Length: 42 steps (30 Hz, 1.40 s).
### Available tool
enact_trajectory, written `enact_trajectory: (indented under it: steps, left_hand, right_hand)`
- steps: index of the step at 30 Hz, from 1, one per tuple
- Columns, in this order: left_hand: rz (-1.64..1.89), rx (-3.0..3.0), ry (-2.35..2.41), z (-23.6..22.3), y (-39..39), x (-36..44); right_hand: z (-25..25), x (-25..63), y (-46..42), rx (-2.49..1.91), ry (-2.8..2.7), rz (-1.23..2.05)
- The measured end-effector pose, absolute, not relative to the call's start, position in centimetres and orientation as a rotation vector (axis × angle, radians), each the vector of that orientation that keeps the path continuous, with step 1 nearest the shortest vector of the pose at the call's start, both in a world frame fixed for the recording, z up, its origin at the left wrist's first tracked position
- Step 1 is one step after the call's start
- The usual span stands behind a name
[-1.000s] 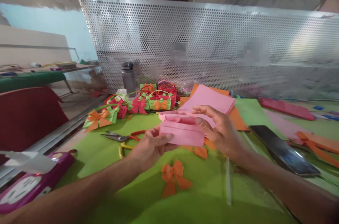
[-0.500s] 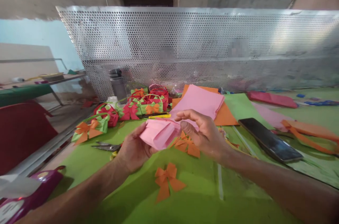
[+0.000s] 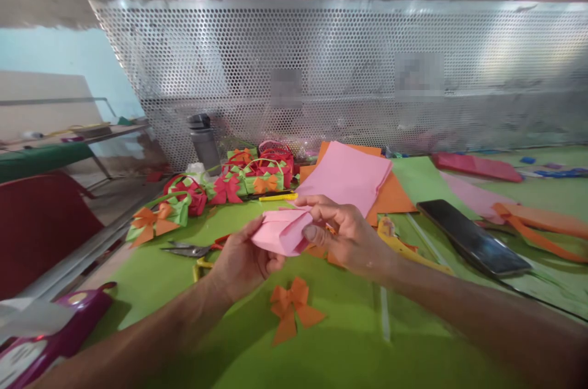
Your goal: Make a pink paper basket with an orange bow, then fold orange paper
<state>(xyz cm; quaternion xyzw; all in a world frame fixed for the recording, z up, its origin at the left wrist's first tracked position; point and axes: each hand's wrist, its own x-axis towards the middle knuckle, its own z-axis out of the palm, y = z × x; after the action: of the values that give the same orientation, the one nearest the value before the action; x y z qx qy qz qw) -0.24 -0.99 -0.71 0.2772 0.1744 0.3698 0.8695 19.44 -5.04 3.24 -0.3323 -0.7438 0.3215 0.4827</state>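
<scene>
A small folded pink paper box [image 3: 280, 233] is held above the green table top [image 3: 220, 340]. My left hand [image 3: 241, 260] grips it from the left, thumb on top and fingers curled beneath. At its right end, my right hand [image 3: 344, 230] has its thumb and fingers closed on the folded edge. Below the box lies an orange paper bow [image 3: 294, 308]. Another orange bow is partly hidden behind my right hand. Left of my left hand are scissors [image 3: 188, 249] with orange and yellow handles.
Small red and green paper baskets [image 3: 266, 177] with bows stand at the back left beside a grey bottle [image 3: 205, 144]. Pink sheets [image 3: 346, 174] lie behind my hands. A phone [image 3: 473, 239] rests at right, a purple device [image 3: 59, 328] at left. A perforated metal panel [image 3: 344, 70] borders the back.
My right hand has gone from hovering, fingers apart, beside the box to pinching its right edge. The box has shifted slightly right. The camera view has tilted down a little.
</scene>
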Motion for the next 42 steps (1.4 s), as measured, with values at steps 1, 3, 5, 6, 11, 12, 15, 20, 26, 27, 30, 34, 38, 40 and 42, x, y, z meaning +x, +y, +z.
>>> enact_trajectory:
  steps: [1,3,5,6,11,12,15,20,26,27,30,34,38,40,42]
  left_hand:
    - [0.778,0.592,0.373,-0.7,-1.0,-0.2]
    - [0.797,0.622,0.393,-0.5,-0.8,-0.4]
    - [0.828,0.656,0.405,-0.2,-0.5,-0.7]
    - [0.845,0.673,0.408,0.0,-0.2,-0.9]
    - [0.929,0.759,0.407,0.3,0.8,-1.9]
    - [0.942,0.774,0.407,0.3,0.9,-2.0]
    - [0.968,0.816,0.408,0.1,0.9,-1.9]
    - [0.969,0.891,0.406,-0.3,0.8,-1.4]
    - [0.955,0.978,0.418,-0.9,0.9,-1.4]
    - [0.953,0.993,0.415,-0.9,0.9,-1.4]
    - [0.93,1.034,0.4,-1.0,0.8,-1.5]
    - [0.947,1.074,0.447,-1.0,0.7,-1.5]
    - [1.032,1.054,0.526,-0.8,0.8,-1.4]
    - [1.06,1.053,0.562,-0.6,0.8,-1.3]
    - [1.081,1.062,0.594,-0.4,0.6,-1.1]
  right_hand:
    - [3.2,19.4,-5.0,-0.813,-1.812,0.779]
    - [3.1,19.4,-5.0,-0.839,-1.779,0.737]
    - [3.1,19.6,-5.0,-0.905,-1.699,0.668]
    - [3.2,19.7,-5.0,-0.945,-1.651,0.635]
    - [4.1,20.2,-4.8,-1.023,-1.537,0.604]
    - [4.1,20.3,-4.7,-1.038,-1.557,0.648]
    - [3.7,20.1,-4.5,-1.124,-1.606,0.886]
    - [2.4,19.2,-4.0,-1.054,-1.482,1.243]
    - [2.1,18.9,-4.0,-0.958,-1.476,1.207]
    - [2.1,19.0,-4.0,-0.958,-1.482,1.195]
    - [1.7,19.0,-3.8,-0.954,-1.511,1.15]
    - [1.0,19.1,-3.3,-1.005,-1.533,1.092]
    - [0.6,19.4,-2.9,-1.05,-1.564,1.06]
    - [0.6,19.6,-2.7,-1.044,-1.584,1.029]
    - [0.7,19.8,-2.6,-1.049,-1.595,0.999]
